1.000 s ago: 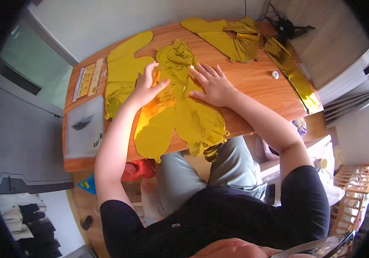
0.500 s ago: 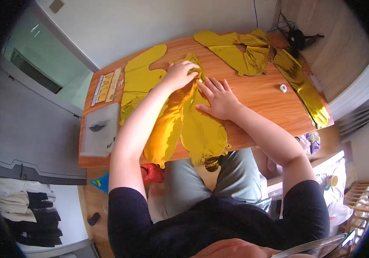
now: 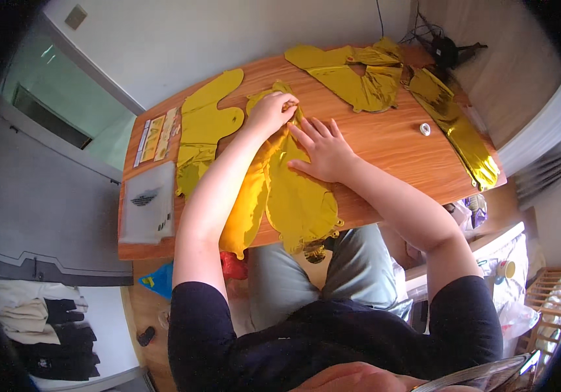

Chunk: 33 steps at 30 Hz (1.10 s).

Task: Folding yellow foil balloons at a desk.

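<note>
The left hand (image 3: 269,115), spread open a second ago, now bends its fingers over the upper part of the middle gold foil piece (image 3: 303,202); whether they pinch it cannot be told. The right hand (image 3: 328,151) stays flat and open, gripping nothing, apparently steadying the foil's right side. The foil lies on the wooden table (image 3: 385,170), overhanging the near edge. Dark print on the translucent sleeve (image 3: 156,219) is illegible.
</note>
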Available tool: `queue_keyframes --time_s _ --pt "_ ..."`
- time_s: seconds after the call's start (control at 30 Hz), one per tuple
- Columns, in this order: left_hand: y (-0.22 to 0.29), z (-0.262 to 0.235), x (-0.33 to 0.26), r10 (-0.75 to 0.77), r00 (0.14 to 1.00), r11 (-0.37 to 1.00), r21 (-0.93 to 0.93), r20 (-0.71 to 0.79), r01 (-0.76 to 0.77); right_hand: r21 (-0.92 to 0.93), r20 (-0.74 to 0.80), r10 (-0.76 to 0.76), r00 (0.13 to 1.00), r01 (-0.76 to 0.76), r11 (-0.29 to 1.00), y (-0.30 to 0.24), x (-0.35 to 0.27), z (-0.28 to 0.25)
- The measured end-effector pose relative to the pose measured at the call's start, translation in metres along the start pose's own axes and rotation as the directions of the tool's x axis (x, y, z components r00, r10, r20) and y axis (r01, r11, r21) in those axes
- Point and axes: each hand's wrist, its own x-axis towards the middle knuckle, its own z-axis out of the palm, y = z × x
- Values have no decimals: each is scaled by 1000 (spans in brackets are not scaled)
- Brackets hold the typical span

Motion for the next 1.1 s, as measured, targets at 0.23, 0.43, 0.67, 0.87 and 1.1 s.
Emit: queue_keyframes --time_s 0.23,0.43,0.67,0.87,1.1 --pt "2 -4 -2 128 991 979 162 -25 -122 -10 -28 -5 1000 5 1000 -1 0 4" --pt "4 -8 -2 205 978 951 229 28 -206 -41 4 -5 1000 6 999 0 -1 2" --pt "6 -8 -2 294 955 903 317 41 -291 -52 27 12 1000 -11 999 -1 0 3" --pt "9 -10 -2 186 975 892 394 123 -220 -55 50 12 999 -9 998 -1 0 2" --pt "8 -6 6 49 984 884 451 170 -122 -46 18 20 1000 -19 999 2 -2 4"
